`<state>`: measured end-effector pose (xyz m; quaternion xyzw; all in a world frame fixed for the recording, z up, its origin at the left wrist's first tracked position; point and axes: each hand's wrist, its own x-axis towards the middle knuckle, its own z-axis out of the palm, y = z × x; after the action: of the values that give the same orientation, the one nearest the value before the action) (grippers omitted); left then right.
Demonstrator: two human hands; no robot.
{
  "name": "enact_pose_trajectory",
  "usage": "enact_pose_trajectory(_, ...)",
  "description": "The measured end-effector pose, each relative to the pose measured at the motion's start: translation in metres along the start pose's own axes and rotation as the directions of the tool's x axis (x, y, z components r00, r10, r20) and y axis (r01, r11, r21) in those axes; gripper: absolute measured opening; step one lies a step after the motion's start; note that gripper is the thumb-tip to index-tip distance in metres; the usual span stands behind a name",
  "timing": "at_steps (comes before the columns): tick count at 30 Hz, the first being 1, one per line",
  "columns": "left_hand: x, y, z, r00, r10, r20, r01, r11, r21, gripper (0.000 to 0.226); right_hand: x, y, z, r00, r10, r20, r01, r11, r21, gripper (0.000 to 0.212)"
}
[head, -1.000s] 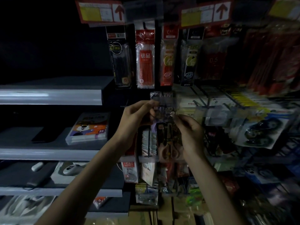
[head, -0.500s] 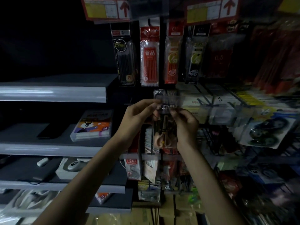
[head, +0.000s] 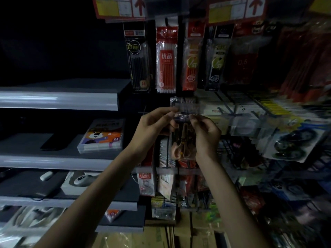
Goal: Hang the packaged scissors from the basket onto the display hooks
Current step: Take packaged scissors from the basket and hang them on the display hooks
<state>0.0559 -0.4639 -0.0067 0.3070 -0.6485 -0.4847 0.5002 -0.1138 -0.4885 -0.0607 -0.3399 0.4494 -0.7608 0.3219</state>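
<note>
A clear packet of scissors (head: 182, 140) with pale peach handles hangs between my two hands in front of the dim display rack. My left hand (head: 154, 129) pinches the packet's top left corner. On the other side, my right hand (head: 206, 136) grips the packet's top right edge. The top of the packet sits right at a display hook (head: 188, 111) with a clear price strip; I cannot tell whether the hook is through the packet's hole. The basket is out of view.
Pen refill packs (head: 166, 59) hang on hooks above. More wire hooks with correction tapes (head: 290, 144) jut out at the right. Grey shelves (head: 59, 102) at the left carry a marker box (head: 102, 136) and boxed mice. Cartons stand below.
Both hands have lifted the scissors packet slightly and brought its top up to the hook's price strip. The right hand slid from the packet's body up to its top edge.
</note>
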Motion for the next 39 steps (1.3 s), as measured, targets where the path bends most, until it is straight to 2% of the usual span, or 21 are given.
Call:
enact_pose_trajectory(7, 0.003, -0.002, 0.002, 1.0, 0.011, -0.012, -0.01, 1.0, 0.018, 0.027, 0.0, 0.005, -0.004, 1.0, -0.021, 0.015, 0.021, 1.0, -0.018, 0.02)
enact_pose_trajectory(11, 0.003, -0.003, 0.002, 1.0, 0.015, -0.009, -0.015, 1.0, 0.018, 0.028, 0.001, 0.008, -0.007, 0.999, -0.03, 0.025, 0.03, 0.999, -0.034, 0.009)
enact_pose_trajectory(15, 0.003, -0.004, 0.002, 1.0, 0.018, -0.001, -0.018, 1.0, 0.013, 0.028, 0.002, 0.007, -0.006, 1.0, -0.008, 0.023, 0.009, 1.0, -0.016, 0.006)
enact_pose_trajectory(22, -0.005, -0.02, 0.001, 0.999, 0.035, -0.041, -0.036, 0.999, -0.018, 0.027, 0.005, 0.013, -0.009, 0.999, 0.048, 0.004, -0.047, 0.998, -0.045, 0.014)
enact_pose_trajectory(26, -0.016, -0.048, 0.006, 0.992, 0.063, -0.108, -0.055, 0.995, 0.081, 0.023, 0.006, 0.013, -0.01, 0.995, 0.097, -0.002, -0.097, 0.995, -0.019, 0.024)
enact_pose_trajectory(30, -0.018, -0.086, 0.011, 0.971, 0.042, -0.235, 0.016, 0.971, 0.237, 0.027, 0.009, 0.015, -0.011, 0.994, 0.111, -0.015, -0.111, 0.993, -0.029, 0.019)
enact_pose_trajectory(33, -0.015, -0.102, 0.013, 0.959, -0.063, -0.277, 0.121, 0.972, 0.2, 0.038, 0.011, 0.016, -0.011, 0.99, 0.138, -0.02, -0.139, 0.99, -0.018, 0.017)
enact_pose_trajectory(36, -0.013, -0.107, 0.016, 0.953, -0.133, -0.273, 0.17, 0.979, 0.117, 0.018, 0.012, 0.017, -0.01, 0.986, 0.168, -0.02, -0.168, 0.986, -0.006, 0.014)
enact_pose_trajectory(39, -0.013, -0.111, 0.015, 0.956, -0.124, -0.265, 0.158, 0.981, 0.11, 0.002, 0.012, 0.018, -0.012, 0.99, 0.143, -0.006, -0.143, 0.99, 0.008, 0.016)
